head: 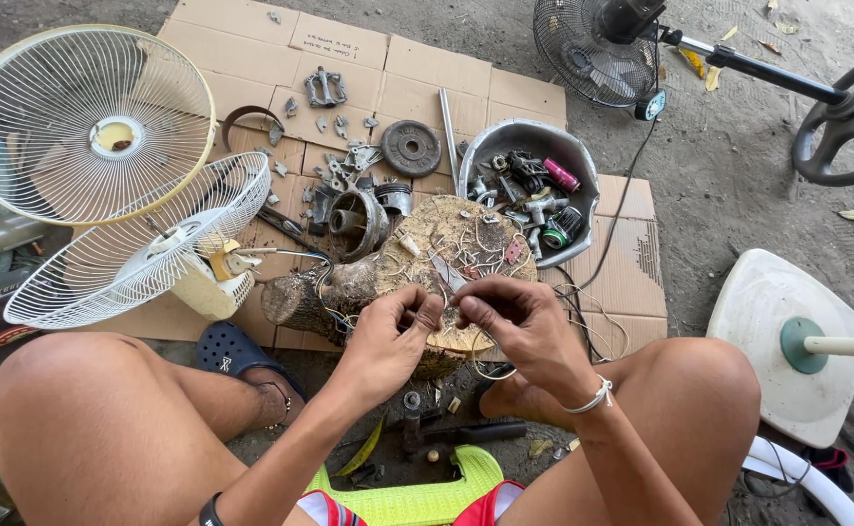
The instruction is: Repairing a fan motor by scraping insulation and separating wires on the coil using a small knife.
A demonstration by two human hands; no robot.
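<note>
My left hand (391,336) and my right hand (514,317) meet over a tree-stump block (466,234), fingertips pinched together on a thin wire (451,310). Loose bits of wire and small parts lie on the stump's top. A white fan motor (214,278) with its rear grille (144,244) lies left of the stump, wires running from it toward my hands. My bare knees frame the stump on both sides.
Flattened cardboard (349,58) carries scattered metal parts, a round disc (411,147) and a dented metal bowl (553,146) of tools. A white fan guard (86,122) stands left, a black fan (592,49) far right, a white fan base (787,341) right, a hammer (466,432) below.
</note>
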